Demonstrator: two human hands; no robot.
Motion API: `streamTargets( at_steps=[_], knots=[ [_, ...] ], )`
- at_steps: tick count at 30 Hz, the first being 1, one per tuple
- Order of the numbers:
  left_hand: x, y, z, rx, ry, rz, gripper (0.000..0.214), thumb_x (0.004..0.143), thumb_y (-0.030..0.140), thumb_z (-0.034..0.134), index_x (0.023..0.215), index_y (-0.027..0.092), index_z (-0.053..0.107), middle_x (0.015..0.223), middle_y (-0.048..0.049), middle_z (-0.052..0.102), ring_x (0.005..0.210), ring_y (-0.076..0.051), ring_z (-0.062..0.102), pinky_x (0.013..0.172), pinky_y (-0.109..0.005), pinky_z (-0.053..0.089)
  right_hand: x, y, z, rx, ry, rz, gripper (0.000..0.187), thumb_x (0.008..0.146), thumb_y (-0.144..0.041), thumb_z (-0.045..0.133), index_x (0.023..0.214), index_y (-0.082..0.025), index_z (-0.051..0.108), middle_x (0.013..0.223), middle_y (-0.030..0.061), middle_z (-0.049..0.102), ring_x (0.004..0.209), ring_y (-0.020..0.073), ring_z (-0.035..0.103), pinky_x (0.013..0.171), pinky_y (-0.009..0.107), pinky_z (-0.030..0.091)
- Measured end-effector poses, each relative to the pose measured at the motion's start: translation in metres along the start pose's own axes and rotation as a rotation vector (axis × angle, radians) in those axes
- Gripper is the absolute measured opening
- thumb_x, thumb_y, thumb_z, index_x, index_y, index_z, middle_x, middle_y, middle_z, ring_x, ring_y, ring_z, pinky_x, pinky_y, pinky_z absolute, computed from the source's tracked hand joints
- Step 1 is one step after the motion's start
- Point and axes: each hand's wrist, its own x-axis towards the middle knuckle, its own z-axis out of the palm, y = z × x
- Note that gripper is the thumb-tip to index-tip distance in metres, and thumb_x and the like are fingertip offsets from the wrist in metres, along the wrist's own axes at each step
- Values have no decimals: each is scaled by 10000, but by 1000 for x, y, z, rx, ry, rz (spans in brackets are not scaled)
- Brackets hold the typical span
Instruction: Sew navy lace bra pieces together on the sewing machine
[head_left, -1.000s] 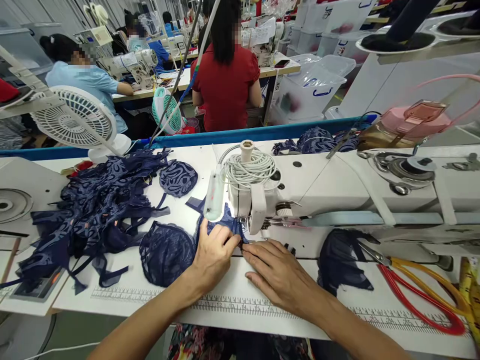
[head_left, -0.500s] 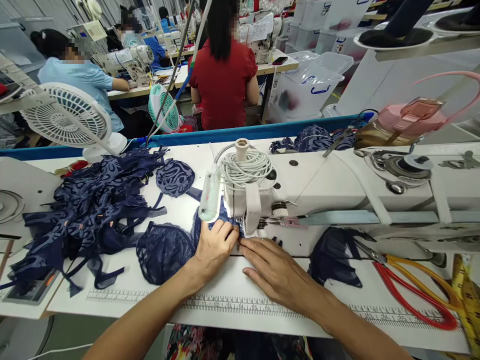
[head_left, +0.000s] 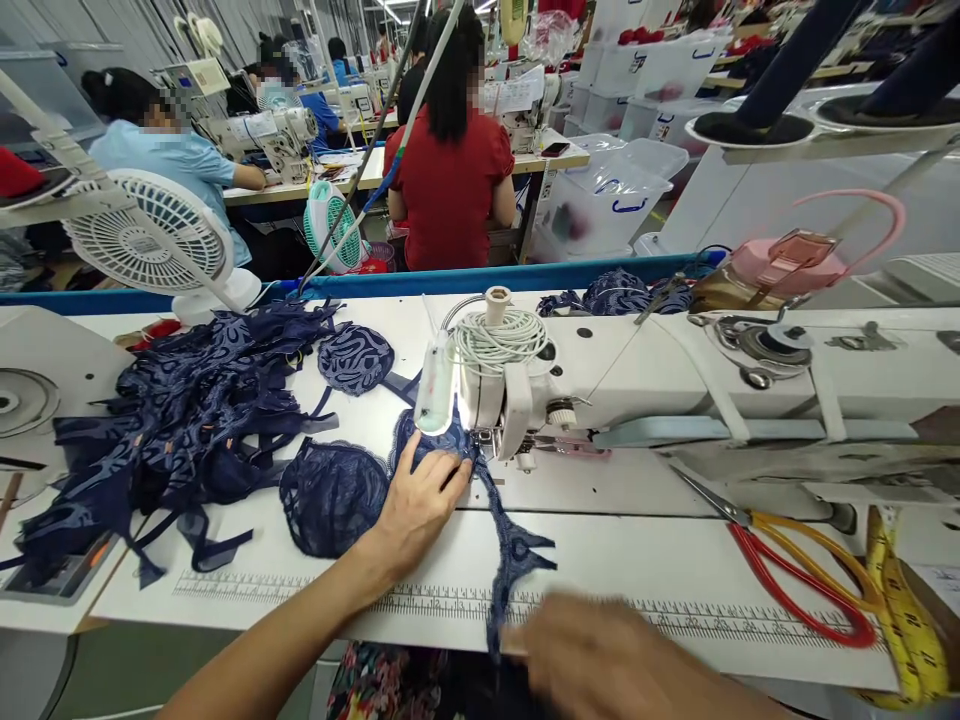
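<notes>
- Hands, two: the left hand lies palm down with bent fingers on one navy lace piece, close beside the needle area; whether it pinches the fabric cannot be told.
- The right hand is blurred at the front edge of the worktop; its fingertips are at the lower end of one navy strip; its grip cannot be told.
- Location of work: the lace piece lies under the head of the sewing machine; the strip trails from there to the front edge, with two pointed tails projecting right.
- Cups lying left of the machine, two: one plain lace cup just beside the lace piece; one patterned cup behind it.
- Navy heap, one, further left; its pieces overlap and cannot be counted.
- Tools right of the strip: one pair of scissors, blades parted, two handle loops, one red and one orange; one yellow tape measure beside it.
- Fans, two: one white fan at back left; one green fan beyond the worktop.
- Thread cones, two, dark, upper right.
</notes>
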Motion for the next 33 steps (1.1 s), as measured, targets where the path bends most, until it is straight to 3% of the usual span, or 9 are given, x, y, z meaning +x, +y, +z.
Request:
streamTargets(
  at_steps=[3,6,10,16,26,29,33],
  knots=[
    [2,-6,-5,-173,13,-30,365,876,-10,421,1138,169,600,1011,-49,660,1013,-193,581,1121,-586,254,29,45,-1,-123,138,27,629,815,79,297,1385,-143,441,1334,157,542,1234,230,509,977,360,490],
    [9,-10,-9,-208,17,-27,356,855,-19,403,1047,179,627,877,-20,637,871,-165,577,1124,-595,236,52,69,13,-108,133,-75,593,810,88,336,1346,-115,486,1275,150,585,1222,221,508,1002,379,479],
    [15,-10,-14,-118,-9,57,306,908,49,382,1001,188,638,801,-8,613,773,-164,550,1112,-645,203,58,66,29,-100,180,-121,478,851,53,385,1284,-81,537,1205,156,620,1190,232,524,991,388,474],
    [9,-4,-8,-128,14,55,309,904,31,400,1049,183,626,863,-7,672,818,-158,582,1134,-632,156,50,61,29,-159,207,-69,449,858,30,403,1243,-124,575,1187,122,648,1111,220,560,940,389,442],
    [22,-3,0,26,109,48,226,939,57,448,1033,141,636,841,-34,703,793,-175,623,1088,-613,287,51,65,30,-274,195,40,605,723,74,440,1271,-149,570,1273,103,625,1090,224,569,963,395,374],
    [18,0,-5,41,66,41,272,942,42,409,1095,112,623,917,-75,701,869,-196,631,1061,-580,351,50,64,31,-256,202,22,611,727,68,446,1276,-171,567,1286,83,620,1146,232,534,986,409,346],
    [4,3,-11,-17,98,-42,306,938,36,392,1122,123,621,1028,-91,681,1029,-216,605,1107,-588,300,49,62,30,-203,221,0,555,763,52,446,1251,-179,575,1250,69,640,1184,222,501,1002,407,323]
  ],
)
